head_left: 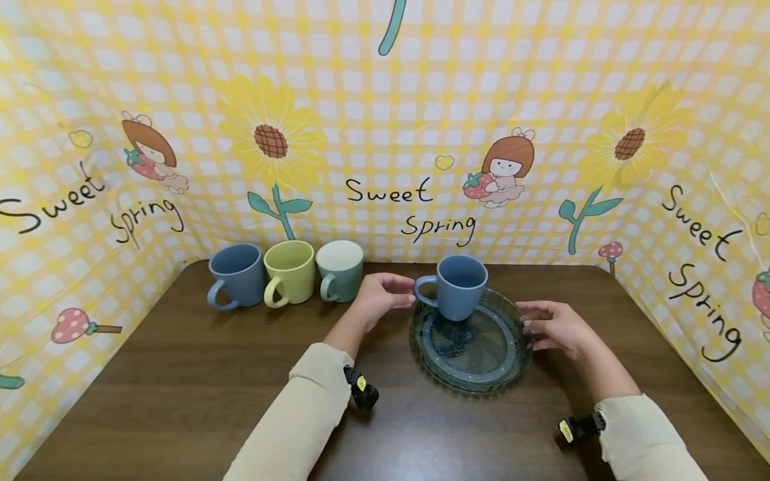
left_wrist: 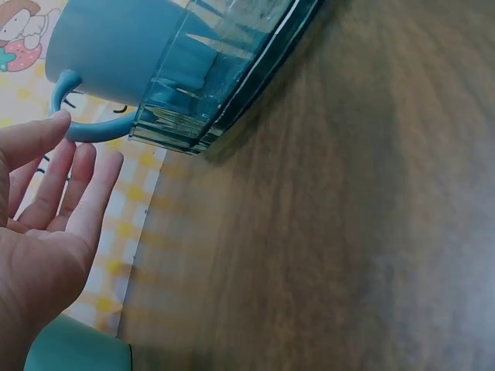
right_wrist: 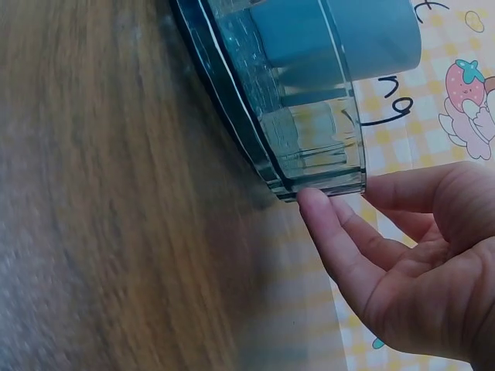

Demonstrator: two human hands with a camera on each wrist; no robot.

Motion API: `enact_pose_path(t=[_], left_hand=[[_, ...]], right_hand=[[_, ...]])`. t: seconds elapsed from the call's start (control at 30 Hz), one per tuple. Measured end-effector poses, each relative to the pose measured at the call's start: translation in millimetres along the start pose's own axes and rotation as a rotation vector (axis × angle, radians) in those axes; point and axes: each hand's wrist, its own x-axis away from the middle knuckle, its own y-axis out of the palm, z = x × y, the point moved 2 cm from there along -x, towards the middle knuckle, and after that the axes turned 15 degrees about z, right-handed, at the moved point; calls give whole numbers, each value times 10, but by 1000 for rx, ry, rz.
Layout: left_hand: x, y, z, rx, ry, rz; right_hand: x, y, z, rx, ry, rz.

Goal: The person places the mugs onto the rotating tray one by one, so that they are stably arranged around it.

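Note:
A blue mug [head_left: 461, 287] stands upright inside a round, clear glass dish [head_left: 472, 381], near its back rim, handle to the left. Beside that handle [left_wrist: 91, 133] is my left hand [head_left: 382, 298], with fingers apart and loosely extended and the thumb-side fingertip right at it. My right hand [head_left: 559, 327] touches the outer wall of the dish from the right side; in the right wrist view, the fingertips [right_wrist: 311, 202] lie along its rim and base. The dish sits on the brown table [head_left: 385, 427].
Another blue mug [head_left: 237, 275], a yellow-green mug [head_left: 293, 272] and a teal mug with a white inside [head_left: 341, 280] stand in a row at the back left. A printed yellow checked cloth [head_left: 373, 120] hangs behind the table and along both sides.

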Motion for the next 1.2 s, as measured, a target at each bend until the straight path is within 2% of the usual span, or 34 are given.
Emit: enact_pose_path(t=[0.2, 0.57, 0.67, 0.87, 1.2], left_hand=[[51, -35, -38, -19, 34, -16], [207, -111, 50, 15, 58, -9], [238, -125, 64, 9, 94, 10], [324, -169, 91, -40, 175, 91], [483, -235, 51, -94, 270, 130]], right_hand=[[34, 5, 23, -7, 2, 16], [108, 37, 15, -44, 9, 29], [133, 47, 14, -44, 3, 35], [175, 61, 19, -85, 12, 40], [210, 67, 57, -104, 28, 62]])
